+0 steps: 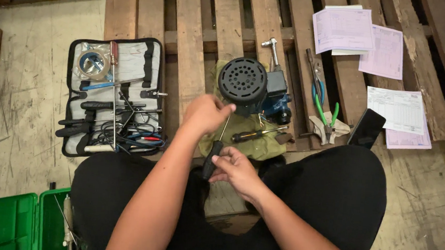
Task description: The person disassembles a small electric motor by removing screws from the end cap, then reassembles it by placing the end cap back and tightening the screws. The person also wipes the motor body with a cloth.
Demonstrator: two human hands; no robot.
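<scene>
A small blue motor with a black vented end cover [244, 82] rests on a yellow-green cloth [257, 138] on a wooden pallet. My right hand [236, 171] grips the black handle of a screwdriver [212, 158] whose thin shaft points up toward the cover. My left hand [206, 114] is loosely closed near the shaft's tip, right beside the black cover. A second screwdriver [251, 135] with a black and orange handle lies on the cloth.
An open tool case [113, 98] with tape and hand tools lies left. A ratchet [273, 50], green-handled pliers [323, 112], a rag, a dark phone [366, 128] and paper forms [364, 38] lie on the pallet [197, 38]. A green bin [8, 224] sits lower left.
</scene>
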